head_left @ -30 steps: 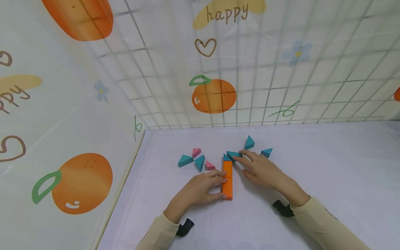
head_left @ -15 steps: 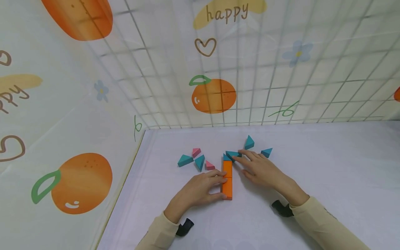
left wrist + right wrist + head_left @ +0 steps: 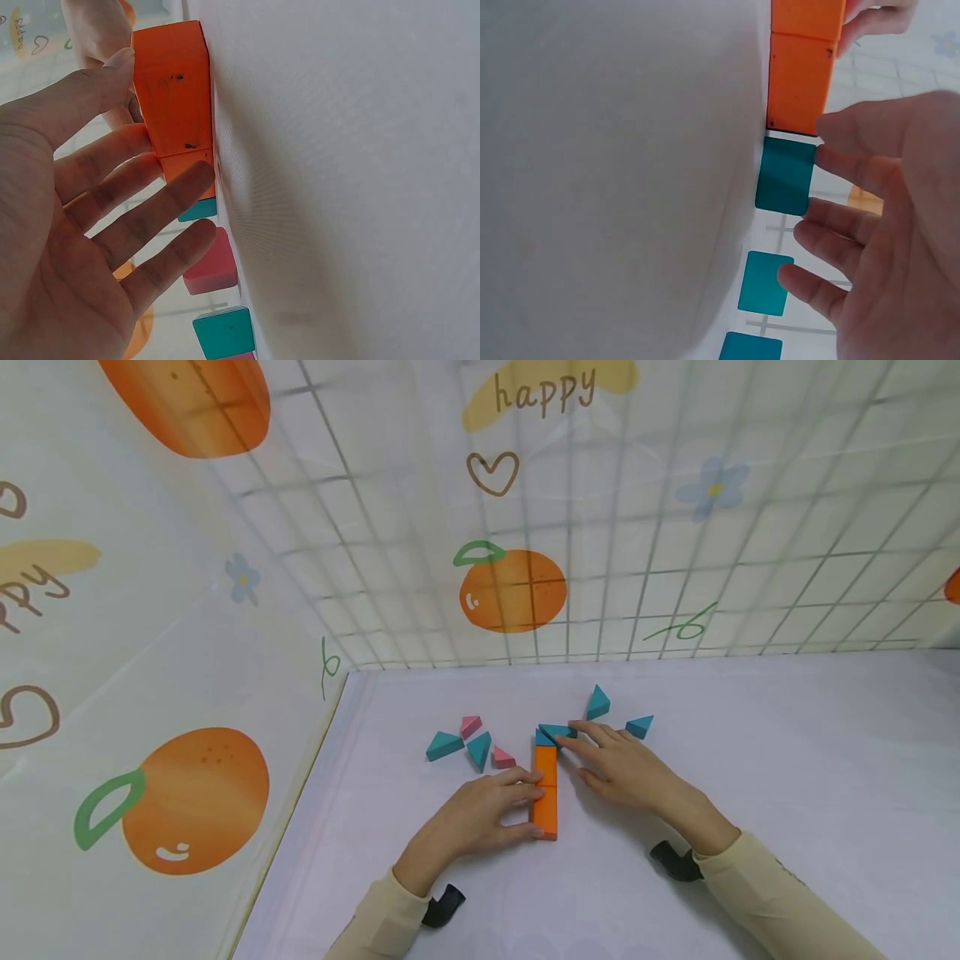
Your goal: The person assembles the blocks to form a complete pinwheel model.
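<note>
Two orange rectangular blocks lie end to end in a column, the near one (image 3: 547, 814) and the far one (image 3: 547, 762). A small blue triangular block (image 3: 542, 738) caps the far end. My left hand (image 3: 476, 814) rests its fingertips along the column's left side and top, its thumb (image 3: 120, 64) at the near block. With extended fingers, my right hand (image 3: 633, 768) touches a teal triangular block (image 3: 557, 732), pressed close to the blue triangle and the column's far right corner. In the right wrist view, this teal block (image 3: 786, 176) sits just past the orange end.
Left of the column lie two teal triangles, one (image 3: 444, 745) farther out and one (image 3: 480, 750) nearer, plus two pink triangles (image 3: 471, 725). Beyond the right hand are a teal triangle (image 3: 597, 702) and a blue triangle (image 3: 640, 726). A patterned curtain (image 3: 405, 527) hangs behind.
My right hand has slid slightly left, pushing the teal triangle closer against the blue triangle. The left hand and the orange blocks have stayed in place.
</note>
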`<state>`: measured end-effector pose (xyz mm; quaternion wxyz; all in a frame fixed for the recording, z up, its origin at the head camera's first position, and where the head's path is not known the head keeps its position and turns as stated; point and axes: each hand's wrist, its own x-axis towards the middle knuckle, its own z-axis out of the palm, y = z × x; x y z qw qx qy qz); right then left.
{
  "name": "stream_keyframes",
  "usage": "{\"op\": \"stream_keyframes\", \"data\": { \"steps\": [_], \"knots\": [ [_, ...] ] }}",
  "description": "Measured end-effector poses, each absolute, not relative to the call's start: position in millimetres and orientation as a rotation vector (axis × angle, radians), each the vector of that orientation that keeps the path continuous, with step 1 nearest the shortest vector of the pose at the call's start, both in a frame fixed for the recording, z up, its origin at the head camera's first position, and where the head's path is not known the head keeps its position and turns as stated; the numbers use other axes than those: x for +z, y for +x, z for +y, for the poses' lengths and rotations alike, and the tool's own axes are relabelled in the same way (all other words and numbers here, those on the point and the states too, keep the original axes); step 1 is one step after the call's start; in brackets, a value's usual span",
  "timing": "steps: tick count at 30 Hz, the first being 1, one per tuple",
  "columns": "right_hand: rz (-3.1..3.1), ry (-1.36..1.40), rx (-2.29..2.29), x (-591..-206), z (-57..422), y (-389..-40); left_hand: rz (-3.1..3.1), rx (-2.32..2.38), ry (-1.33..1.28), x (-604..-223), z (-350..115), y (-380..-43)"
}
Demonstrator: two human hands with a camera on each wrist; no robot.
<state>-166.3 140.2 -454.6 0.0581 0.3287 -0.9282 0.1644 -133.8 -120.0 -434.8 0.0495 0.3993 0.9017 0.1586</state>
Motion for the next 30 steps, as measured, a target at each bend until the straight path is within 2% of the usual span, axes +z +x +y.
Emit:
{"op": "stream_keyframes", "data": {
  "steps": [30],
  "knots": [
    [-2.809, 1.026, 0.505, -452.3, 138.3, -164.2, 2.736, 0.464, 1.206, -436.4, -119.6, -134.6]
  ]
}}
